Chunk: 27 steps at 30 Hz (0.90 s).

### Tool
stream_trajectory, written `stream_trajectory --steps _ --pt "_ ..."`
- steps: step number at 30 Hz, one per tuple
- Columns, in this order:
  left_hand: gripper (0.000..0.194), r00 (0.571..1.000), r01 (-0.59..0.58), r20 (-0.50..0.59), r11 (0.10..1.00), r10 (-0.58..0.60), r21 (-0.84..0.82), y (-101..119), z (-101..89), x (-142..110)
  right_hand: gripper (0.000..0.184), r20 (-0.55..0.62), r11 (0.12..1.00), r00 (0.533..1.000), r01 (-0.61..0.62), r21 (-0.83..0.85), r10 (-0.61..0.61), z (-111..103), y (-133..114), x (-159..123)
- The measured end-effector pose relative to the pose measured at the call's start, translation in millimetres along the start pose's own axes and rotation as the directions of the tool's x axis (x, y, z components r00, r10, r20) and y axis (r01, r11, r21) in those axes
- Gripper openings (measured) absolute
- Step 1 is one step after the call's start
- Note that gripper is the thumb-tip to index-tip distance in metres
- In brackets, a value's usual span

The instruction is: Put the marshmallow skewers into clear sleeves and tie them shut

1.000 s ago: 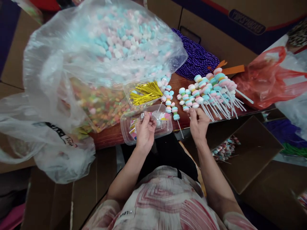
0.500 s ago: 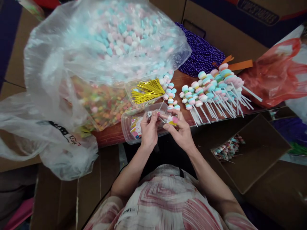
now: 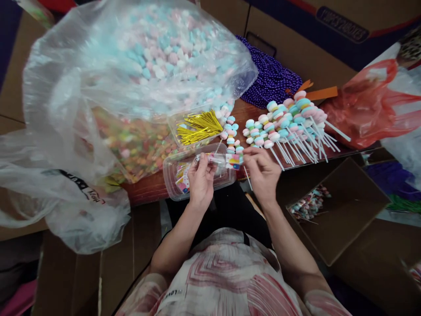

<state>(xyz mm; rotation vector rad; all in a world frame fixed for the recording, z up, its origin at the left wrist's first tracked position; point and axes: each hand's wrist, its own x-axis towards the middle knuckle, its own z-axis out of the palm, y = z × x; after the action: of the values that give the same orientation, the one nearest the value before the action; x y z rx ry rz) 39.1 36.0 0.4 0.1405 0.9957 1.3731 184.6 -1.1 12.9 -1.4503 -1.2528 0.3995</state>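
Centre of the frame: the left hand (image 3: 202, 182) pinched a clear printed wrapper (image 3: 221, 159) between thumb and fingers, above a clear tray (image 3: 168, 183) on the desk (image 3: 146, 189). The right hand (image 3: 261, 171), its fingers bent, met the wrapper's right end; its exact grip could not be told. Candy skewers (image 3: 292, 120) lay right of centre, sticks toward the lower right. Gold ties (image 3: 199, 127) filled a second box; a large candy bag (image 3: 164, 57) occupied the upper left.
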Motion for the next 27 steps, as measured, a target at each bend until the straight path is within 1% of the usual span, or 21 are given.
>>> stream_trajectory --steps 2,3,4,6,8,9,11,13,15,17,18,20,23,27 --pt "0.032 0.999 0.038 -0.034 0.999 -0.038 -0.004 2 0.5 5 0.025 -0.109 0.975 0.99 0.06 -0.212 -0.084 -11 17 8" --pt "0.034 0.998 0.053 -0.044 0.999 -0.053 -0.001 4 0.1 7 0.023 -0.13 0.938 0.984 0.072 -0.339 -0.122 -16 26 13" --pt "0.035 0.997 0.062 -0.051 0.998 -0.062 0.003 5 -0.5 9 0.02 -0.126 0.888 0.983 0.063 -0.455 -0.135 -21 36 16" --pt "0.037 0.996 0.07 -0.06 0.998 -0.069 0.009 6 -1.8 13 0.018 -0.081 0.786 0.993 0.016 -0.618 -0.084 -25 54 22" --pt "0.036 0.995 0.08 -0.061 0.997 -0.079 0.014 6 -2.7 15 0.02 -0.048 0.715 0.999 -0.039 -0.699 0.008 -24 66 25" --pt "0.036 0.994 0.09 -0.059 0.996 -0.089 0.014 6 -2.8 15 0.019 -0.042 0.698 0.998 -0.061 -0.714 0.045 -23 69 27" --pt "0.035 0.992 0.11 -0.057 0.994 -0.11 0.007 6 -2.8 15 0.015 -0.048 0.71 0.996 -0.085 -0.699 0.072 -20 70 27" --pt "0.035 0.991 0.117 -0.068 0.993 -0.117 -0.007 7 -2.9 16 0.015 -0.075 0.787 0.997 -0.075 -0.612 0.037 -19 63 24" --pt "0.036 0.991 0.103 -0.086 0.995 -0.104 -0.013 9 -3.3 17 0.016 -0.104 0.896 0.994 -0.063 -0.439 0.019 -22 51 16" --pt "0.036 0.994 0.075 -0.083 0.997 -0.075 -0.003 11 -4.2 19 0.014 -0.094 0.971 0.993 -0.085 -0.225 0.065 -27 35 4" --pt "0.036 0.995 0.061 -0.075 0.998 -0.061 0.002 11 -4.7 21 0.014 -0.071 0.985 0.993 -0.106 -0.136 0.097 -30 27 -3" --pt "0.035 0.997 0.049 -0.065 0.999 -0.049 0.003 12 -5.2 23 0.012 -0.022 0.991 0.992 -0.128 -0.038 0.128 -35 14 -17" --pt "0.033 0.994 0.064 -0.086 0.998 -0.066 -0.024 11 -4.5 24 0.009 0.035 0.996 0.996 -0.076 -0.034 0.078 -42 2 -31" --pt "0.03 0.995 0.055 -0.086 0.998 -0.058 -0.036 10 -2.8 21 0.009 0.109 0.993 0.994 0.025 -0.117 -0.012 -49 0 -34"
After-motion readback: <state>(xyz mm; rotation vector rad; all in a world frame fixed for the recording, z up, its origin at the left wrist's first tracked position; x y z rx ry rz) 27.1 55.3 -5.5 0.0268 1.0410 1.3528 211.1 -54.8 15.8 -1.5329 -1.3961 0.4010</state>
